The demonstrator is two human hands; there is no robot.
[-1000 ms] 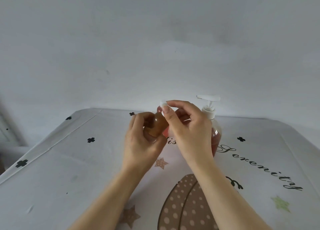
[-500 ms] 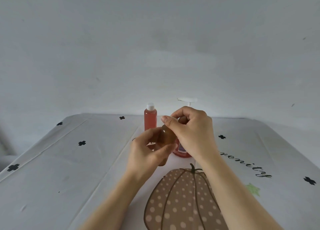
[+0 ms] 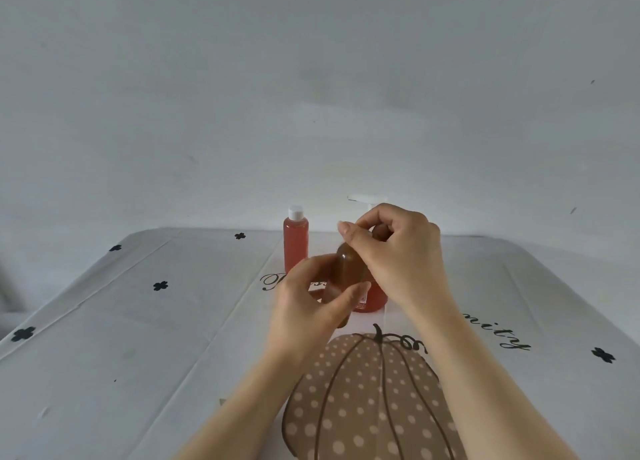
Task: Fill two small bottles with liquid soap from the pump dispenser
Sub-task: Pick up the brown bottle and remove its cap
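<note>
My left hand (image 3: 308,303) grips a small brown bottle (image 3: 348,267) by its body, above the table's middle. My right hand (image 3: 398,251) is curled over the bottle's top, fingers pinching around its neck; the cap is hidden under them. A second small bottle (image 3: 295,241) with red soap and a white cap stands upright on the table just behind and to the left. The pump dispenser (image 3: 374,296) with red soap stands behind my hands, mostly hidden; only its white pump head (image 3: 367,198) and lower body show.
A white tablecloth (image 3: 138,321) with black clover marks, script lettering and a dotted brown pumpkin print (image 3: 367,400) covers the table. A plain white wall rises right behind the table's far edge.
The view has tilted down, bringing the red capped bottle into sight. My right hand, which held a white cap above the brown bottle, has come down over its top.
</note>
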